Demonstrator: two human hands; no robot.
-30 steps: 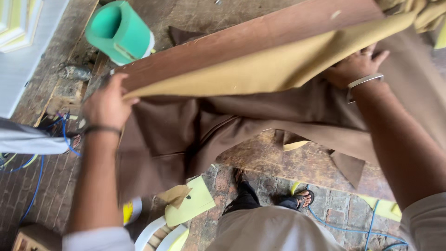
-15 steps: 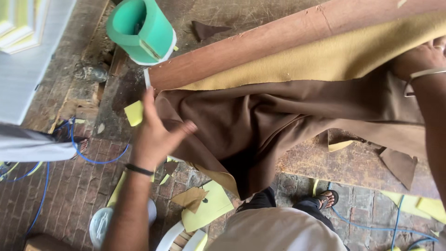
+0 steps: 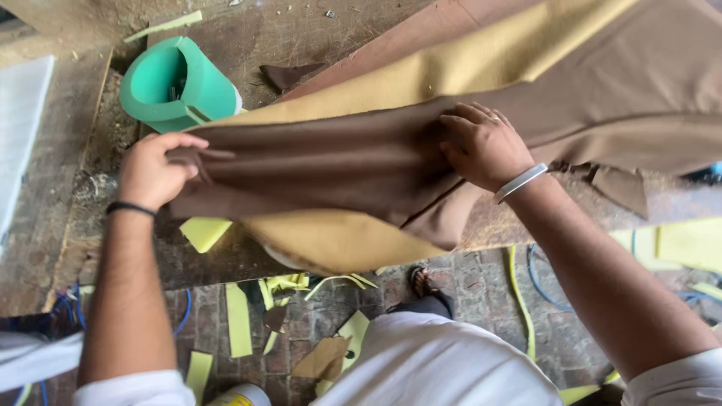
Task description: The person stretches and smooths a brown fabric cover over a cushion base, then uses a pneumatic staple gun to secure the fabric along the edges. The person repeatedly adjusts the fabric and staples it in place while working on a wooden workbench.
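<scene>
A scuffed, dusty wooden workbench (image 3: 98, 248) fills the upper view, with a brick floor (image 3: 481, 301) below littered with yellow foam scraps (image 3: 238, 319) and a blue cable (image 3: 538, 278). At centre lies the brown fabric (image 3: 331, 162) with its tan backing (image 3: 451, 75). The left hand (image 3: 154, 169), at nine o'clock, pinches the cloth's end closed. The right hand (image 3: 481, 146) presses down, fingers curled, bunching the cloth. A green foam roll (image 3: 177, 83) sits at eleven o'clock.
</scene>
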